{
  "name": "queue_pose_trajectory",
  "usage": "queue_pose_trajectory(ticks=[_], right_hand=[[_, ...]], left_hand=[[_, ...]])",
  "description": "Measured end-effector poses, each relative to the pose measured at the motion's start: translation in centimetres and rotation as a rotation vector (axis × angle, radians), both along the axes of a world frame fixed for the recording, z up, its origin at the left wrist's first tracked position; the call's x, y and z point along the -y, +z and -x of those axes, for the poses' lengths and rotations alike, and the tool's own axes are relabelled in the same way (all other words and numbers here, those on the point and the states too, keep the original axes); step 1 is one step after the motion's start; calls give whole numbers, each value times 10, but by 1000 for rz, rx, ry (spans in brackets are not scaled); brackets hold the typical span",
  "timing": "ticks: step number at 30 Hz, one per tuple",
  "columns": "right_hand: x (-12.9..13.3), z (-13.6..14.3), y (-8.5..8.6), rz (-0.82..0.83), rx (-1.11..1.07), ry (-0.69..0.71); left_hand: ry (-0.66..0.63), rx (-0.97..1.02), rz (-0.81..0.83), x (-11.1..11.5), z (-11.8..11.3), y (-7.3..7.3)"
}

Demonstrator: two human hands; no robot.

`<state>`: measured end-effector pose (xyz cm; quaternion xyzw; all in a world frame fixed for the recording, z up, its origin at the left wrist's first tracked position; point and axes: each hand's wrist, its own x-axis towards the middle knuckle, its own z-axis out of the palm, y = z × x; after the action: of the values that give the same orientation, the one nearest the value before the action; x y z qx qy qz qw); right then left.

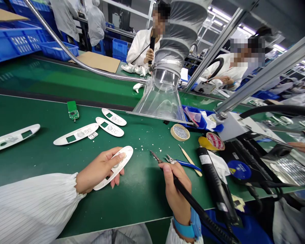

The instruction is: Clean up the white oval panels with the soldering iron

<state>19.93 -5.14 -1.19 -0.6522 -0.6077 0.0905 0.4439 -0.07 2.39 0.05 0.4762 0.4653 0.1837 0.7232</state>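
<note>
My left hand (pixel 99 169) grips a white oval plastic cover (pixel 125 156) a little above the green mat (pixel 142 189). My right hand (pixel 176 191) holds a black soldering iron (pixel 193 203) like a pen, its metal tip (pixel 155 156) pointing up-left, a short way right of the cover. Three more white covers (pixel 76 134) (pixel 109 127) (pixel 114 117) lie on the mat beyond my left hand, and another (pixel 12 137) lies at the far left. A small green circuit board (pixel 73 110) rests near the mat's far edge.
A clear fume hood (pixel 162 98) on a ribbed duct hangs over the mat. Blue-handled tweezers (pixel 185 163), a wooden stick (pixel 190 161), tape rolls (pixel 180 132) and a black tool (pixel 213 179) lie to the right. Co-workers in white coats sit across the belt.
</note>
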Motion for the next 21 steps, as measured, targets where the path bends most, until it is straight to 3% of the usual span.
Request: queue_pose_trajectory(ticks=[13, 21], right_hand=[[1, 1, 0, -8, -27, -9], [17, 2, 1, -80, -220, -43]], left_hand=[[11, 12, 11, -1, -1, -1], [6, 58, 8, -1, -1, -3]])
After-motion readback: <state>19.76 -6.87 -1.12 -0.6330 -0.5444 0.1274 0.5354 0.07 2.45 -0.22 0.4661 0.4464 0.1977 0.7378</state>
